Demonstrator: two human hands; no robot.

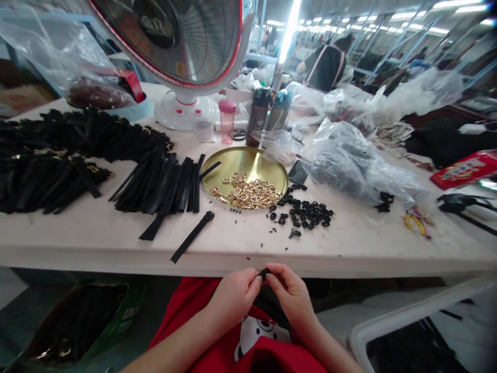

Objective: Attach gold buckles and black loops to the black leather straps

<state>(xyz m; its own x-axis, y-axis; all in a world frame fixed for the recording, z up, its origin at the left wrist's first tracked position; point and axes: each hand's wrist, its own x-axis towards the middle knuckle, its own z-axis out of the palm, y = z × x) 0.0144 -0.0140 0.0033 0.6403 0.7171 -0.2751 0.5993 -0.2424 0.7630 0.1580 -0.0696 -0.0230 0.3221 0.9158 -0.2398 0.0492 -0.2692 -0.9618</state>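
Note:
My left hand [241, 291] and my right hand [290, 293] meet just in front of the table edge, above my lap. Thumbs and fingers of both pinch a small black piece [264, 273] between them; its exact kind is too small and covered to tell. Beyond them on the table lies one black strap [191, 238] with a black fitting at its upper end. A round gold tray [248, 155] holds a heap of small gold buckles [254, 192]. Right of the tray is a scatter of small round black parts [310, 213].
Black strips [163, 178] and bundled straps [50, 178] cover the left side. Behind stand a white fan [186, 111], a pink bottle [227, 122] and dark bottles [258, 116]. At right are plastic bags [349, 160] and yellow-handled pliers [415, 223]. Bins [130, 311] flank my lap.

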